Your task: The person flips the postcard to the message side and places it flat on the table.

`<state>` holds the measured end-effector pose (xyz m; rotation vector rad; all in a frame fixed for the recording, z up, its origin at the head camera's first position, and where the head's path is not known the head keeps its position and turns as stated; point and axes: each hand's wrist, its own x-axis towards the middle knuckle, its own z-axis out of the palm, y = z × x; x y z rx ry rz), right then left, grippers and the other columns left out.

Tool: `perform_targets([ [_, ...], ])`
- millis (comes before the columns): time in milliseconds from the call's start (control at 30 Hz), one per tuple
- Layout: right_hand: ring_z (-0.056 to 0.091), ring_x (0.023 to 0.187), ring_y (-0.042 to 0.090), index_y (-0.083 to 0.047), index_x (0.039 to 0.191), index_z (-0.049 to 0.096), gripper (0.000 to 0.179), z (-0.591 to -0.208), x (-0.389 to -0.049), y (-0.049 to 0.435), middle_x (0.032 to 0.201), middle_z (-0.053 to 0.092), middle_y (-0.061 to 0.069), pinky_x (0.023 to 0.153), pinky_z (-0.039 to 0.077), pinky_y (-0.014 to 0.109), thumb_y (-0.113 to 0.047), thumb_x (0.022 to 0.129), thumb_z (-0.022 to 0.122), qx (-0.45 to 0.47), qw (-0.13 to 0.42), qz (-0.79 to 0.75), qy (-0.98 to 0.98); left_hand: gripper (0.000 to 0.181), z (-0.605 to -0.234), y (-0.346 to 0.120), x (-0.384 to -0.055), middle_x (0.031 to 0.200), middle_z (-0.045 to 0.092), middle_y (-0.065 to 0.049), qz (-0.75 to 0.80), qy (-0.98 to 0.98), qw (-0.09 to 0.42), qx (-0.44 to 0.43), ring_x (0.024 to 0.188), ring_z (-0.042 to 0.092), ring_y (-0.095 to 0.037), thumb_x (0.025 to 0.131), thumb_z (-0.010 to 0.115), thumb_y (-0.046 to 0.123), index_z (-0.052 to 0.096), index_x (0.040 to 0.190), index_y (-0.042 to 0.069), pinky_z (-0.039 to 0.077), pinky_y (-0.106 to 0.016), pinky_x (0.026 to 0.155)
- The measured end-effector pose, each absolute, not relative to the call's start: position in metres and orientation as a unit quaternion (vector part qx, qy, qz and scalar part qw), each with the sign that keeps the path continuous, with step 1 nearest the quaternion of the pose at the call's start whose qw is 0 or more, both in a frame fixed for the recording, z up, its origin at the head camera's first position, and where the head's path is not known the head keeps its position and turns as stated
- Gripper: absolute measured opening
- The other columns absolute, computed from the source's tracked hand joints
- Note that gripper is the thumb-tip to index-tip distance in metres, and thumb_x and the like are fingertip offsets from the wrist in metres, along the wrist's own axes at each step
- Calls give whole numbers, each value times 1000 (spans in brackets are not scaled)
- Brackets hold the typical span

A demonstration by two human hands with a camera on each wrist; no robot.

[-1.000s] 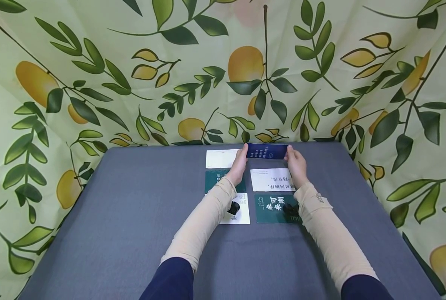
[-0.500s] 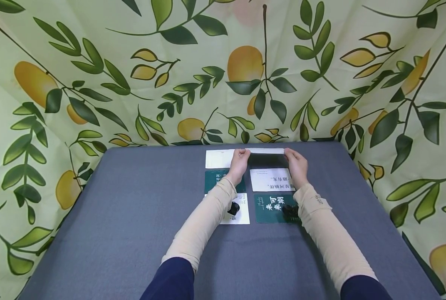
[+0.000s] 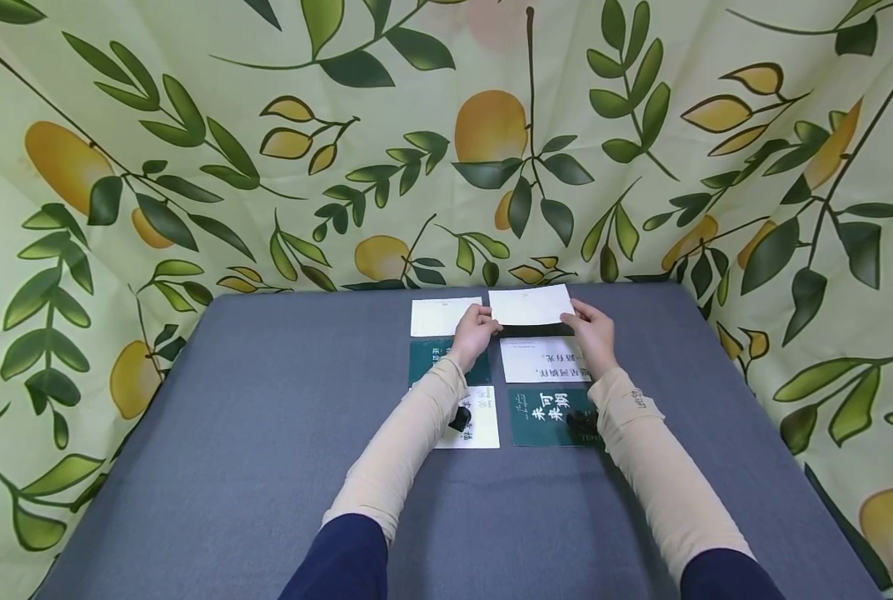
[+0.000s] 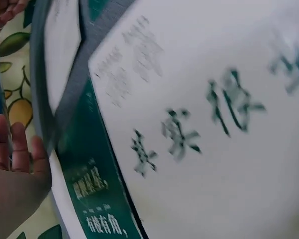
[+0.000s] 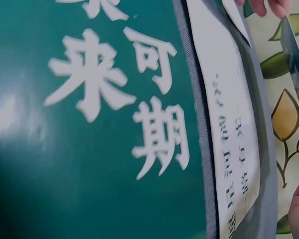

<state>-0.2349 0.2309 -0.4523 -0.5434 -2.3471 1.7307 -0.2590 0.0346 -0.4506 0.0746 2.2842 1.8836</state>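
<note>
The left hand and right hand pinch opposite ends of a white card above the worktop, just beyond a lettered card.

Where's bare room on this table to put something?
Widest: the gray table left of the cards and left sleeve. Also: between the sleeves, below the cards; right of the right sleeve. Crowded: far middle, where left hand and right hand hold a white card.
</note>
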Motion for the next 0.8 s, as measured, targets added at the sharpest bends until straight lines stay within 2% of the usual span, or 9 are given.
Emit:
perform_targets([
  [100,41,92,16,-7,135,49,48,-455,-237,232,99,49,2,70,35,26,-21,89,59,-170,85,557,-809,28,-452,33,-259,100,67,-17,602,794,76,30,102,62,-27,94,51,8,51,121,1,47,-36,94],
  [300,44,92,20,-7,131,53,43,-460,-243,229,102,53,9,78,35,28,-21,91,59,-171,89,495,-847,26,-459,35,-265,95,69,-12,539,840,49,30,97,65,-22,92,53,8,57,117,3,50,-32,88],
  [467,43,91,22,-6,129,54,40,-463,-247,225,101,52,9,79,37,32,-17,91,58,-175,88,492,-848,21,-496,36,-289,82,65,3,476,876,-1,77,76,61,-13,91,53,19,61,110,13,49,-25,70],
  [533,44,88,23,-5,128,54,39,-463,-248,224,98,52,9,78,37,33,-16,90,58,-175,88,485,-852,20,-497,38,-292,83,64,2,467,881,-7,79,73,59,-14,91,52,17,60,109,13,48,-25,67],
  [567,44,87,23,-5,127,54,39,-463,-248,224,96,51,10,76,37,33,-15,90,58,-177,88,481,-854,21,-486,39,-285,85,65,-2,463,884,0,67,73,59,-17,91,52,13,59,111,10,49,-28,67],
  [633,45,83,24,-5,124,54,36,-464,-249,225,93,51,10,73,37,32,-15,89,58,-183,81,471,-859,23,-478,43,-276,83,64,-5,458,887,-17,57,67,58,-19,90,50,8,57,112,8,47,-29,61],
  [667,45,82,24,-4,122,54,35,-465,-249,226,92,52,11,72,37,32,-15,89,58,-187,77,466,-861,27,-465,45,-267,85,64,-10,451,891,-7,43,69,59,-23,89,50,3,56,114,6,48,-31,62],
  [733,47,81,25,-4,120,53,32,-468,-250,228,93,53,12,70,37,32,-15,90,57,-196,64,458,-865,29,-459,49,-257,85,65,-11,437,898,-25,38,67,59,-22,88,48,1,57,115,6,48,-30,60],
  [800,47,83,25,-5,118,53,30,-471,-251,230,95,53,12,71,38,32,-16,90,56,-204,54,453,-866,29,-454,53,-251,89,68,-12,414,909,-32,36,73,63,-23,89,48,0,59,115,6,50,-31,65],
])
